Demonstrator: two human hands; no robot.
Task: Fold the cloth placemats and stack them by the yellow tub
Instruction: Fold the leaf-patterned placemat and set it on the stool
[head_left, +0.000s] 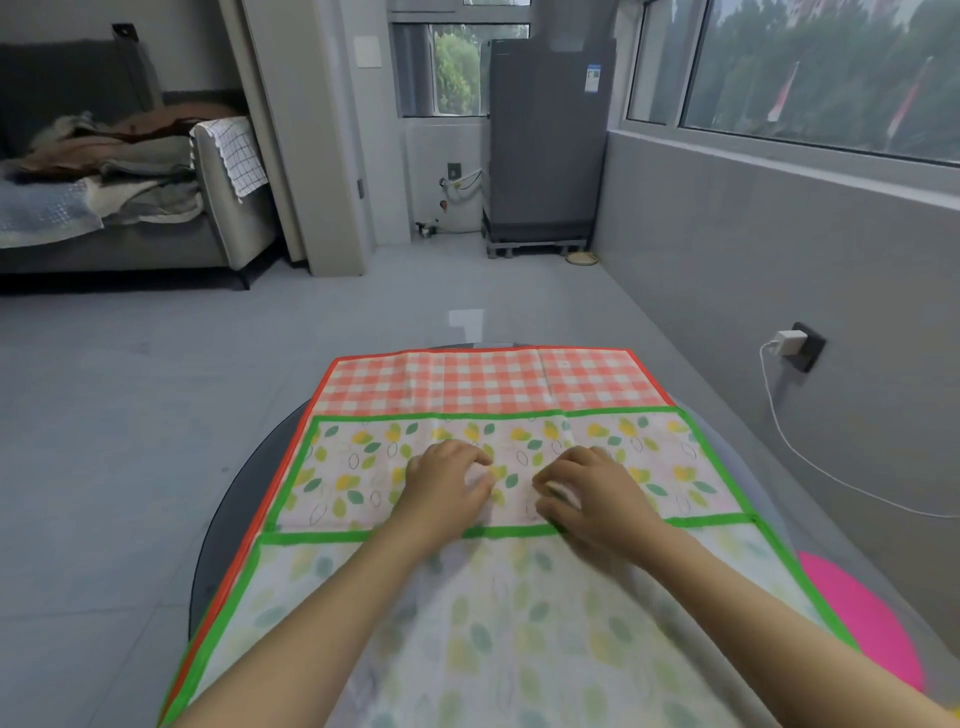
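A lemon-print placemat with a green border (363, 483) lies on a round dark table (244, 499). Its far part is folded back toward me, so the paler underside (493, 623) shows nearer to me. Under it lies a red-checked placemat with a red border (467, 382), sticking out at the far side. My left hand (449, 480) and my right hand (582, 493) rest side by side on the folded flap, fingers curled and pressing on the cloth near its green edge. No yellow tub is in view.
A pink round object (857, 618) lies at the table's right edge. A white charger cable (810, 462) hangs from a wall socket on the right. A grey sofa (130, 208) with piled laundry stands far left, a grey fridge (545, 140) at the back.
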